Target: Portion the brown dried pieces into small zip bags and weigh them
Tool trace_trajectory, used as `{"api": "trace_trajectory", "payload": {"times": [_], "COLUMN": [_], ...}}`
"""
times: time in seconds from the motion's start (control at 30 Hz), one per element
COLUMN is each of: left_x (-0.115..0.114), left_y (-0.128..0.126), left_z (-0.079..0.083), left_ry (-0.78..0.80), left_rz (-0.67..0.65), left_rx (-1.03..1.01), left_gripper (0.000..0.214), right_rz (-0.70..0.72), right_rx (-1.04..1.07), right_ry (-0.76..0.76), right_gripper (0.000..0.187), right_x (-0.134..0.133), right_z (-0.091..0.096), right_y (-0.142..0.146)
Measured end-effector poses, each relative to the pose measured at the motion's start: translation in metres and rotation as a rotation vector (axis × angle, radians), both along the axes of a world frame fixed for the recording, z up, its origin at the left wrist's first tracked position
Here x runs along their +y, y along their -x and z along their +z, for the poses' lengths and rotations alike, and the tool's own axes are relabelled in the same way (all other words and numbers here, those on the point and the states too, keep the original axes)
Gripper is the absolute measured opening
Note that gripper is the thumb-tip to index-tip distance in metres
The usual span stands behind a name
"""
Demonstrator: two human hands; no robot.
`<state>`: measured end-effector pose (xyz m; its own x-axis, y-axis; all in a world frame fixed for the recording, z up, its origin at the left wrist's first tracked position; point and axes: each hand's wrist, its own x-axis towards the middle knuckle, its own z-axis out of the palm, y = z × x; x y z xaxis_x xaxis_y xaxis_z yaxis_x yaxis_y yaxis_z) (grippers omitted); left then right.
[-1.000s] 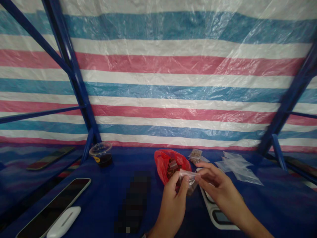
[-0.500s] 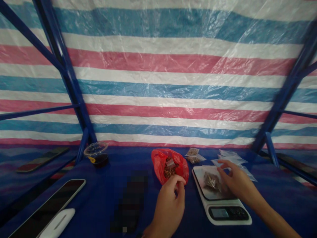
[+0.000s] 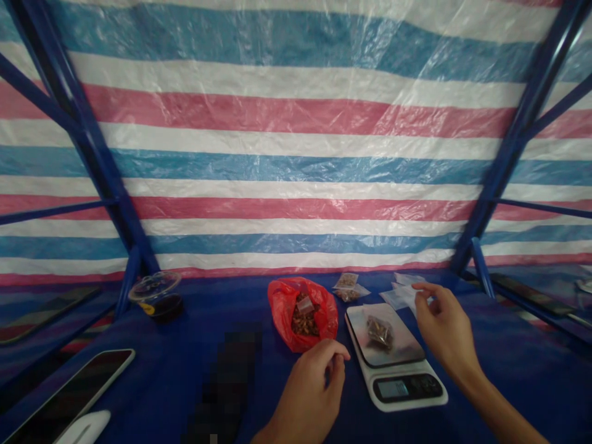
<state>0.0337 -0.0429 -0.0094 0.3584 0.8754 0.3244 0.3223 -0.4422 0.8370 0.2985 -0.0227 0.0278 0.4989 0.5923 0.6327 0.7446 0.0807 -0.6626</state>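
Observation:
My right hand [image 3: 444, 324] is beside the scale's right edge with thumb and index finger apart, holding nothing I can see. Its fingertips are at the stack of clear plastic bags [image 3: 393, 298]. A small clear bag of brown dried pieces [image 3: 380, 333] lies on the plate of the white digital scale [image 3: 377, 398]. Just in front of the red plastic bag [image 3: 280, 308], my left hand [image 3: 309, 388] has its thumb and index finger pinched together. Whether anything is between them cannot be made out. Inside the red bag are loose brown pieces [image 3: 305, 324] and a small clear packet [image 3: 304, 305].
Two filled small bags [image 3: 348, 288] lie behind the scale. A lidded cup of dark liquid [image 3: 161, 306] stands at the back left. A phone [image 3: 78, 391] and a white device [image 3: 86, 428] lie front left. Blue metal posts [image 3: 518, 135] frame a striped tarp [image 3: 296, 142].
My right hand has left the filled bag on the scale and moved right to the clear bags. My left hand has drawn slightly back from the red bag's rim. The view has turned right.

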Motion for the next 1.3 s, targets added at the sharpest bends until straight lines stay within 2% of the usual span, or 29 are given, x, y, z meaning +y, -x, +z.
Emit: {"api": "trace_trajectory", "payload": {"times": [0.27,0.6,0.9,1.03,1.3], "left_x": [0.000,0.004,0.006,0.004,0.002], "left_y": [0.001,0.003,-0.001,-0.005,-0.005], "left_z": [0.003,-0.004,-0.006,-0.006,-0.001], "left_ry": [-0.035,-0.001,-0.030,-0.040,-0.102], "left_rz": [0.032,0.019,-0.008,-0.018,-0.003], "left_rx": [-0.007,0.021,0.054,0.065,0.059], "left_gripper": [0.030,0.030,0.030,0.030,0.029], "right_rz": [-0.015,-0.003,0.217,0.214,0.269], "right_rx": [0.068,0.111,-0.155,-0.230,-0.207], "right_ry": [-0.003,0.030,0.265,0.377,0.443], "right_gripper": [0.032,0.035,0.040,0.034,0.030], "right_x": [-0.001,-0.001,0.017,0.023,0.032], "right_z": [-0.001,-0.006,-0.037,-0.036,-0.029], "right_y": [-0.002,-0.013,-0.012,-0.006,0.004]}}
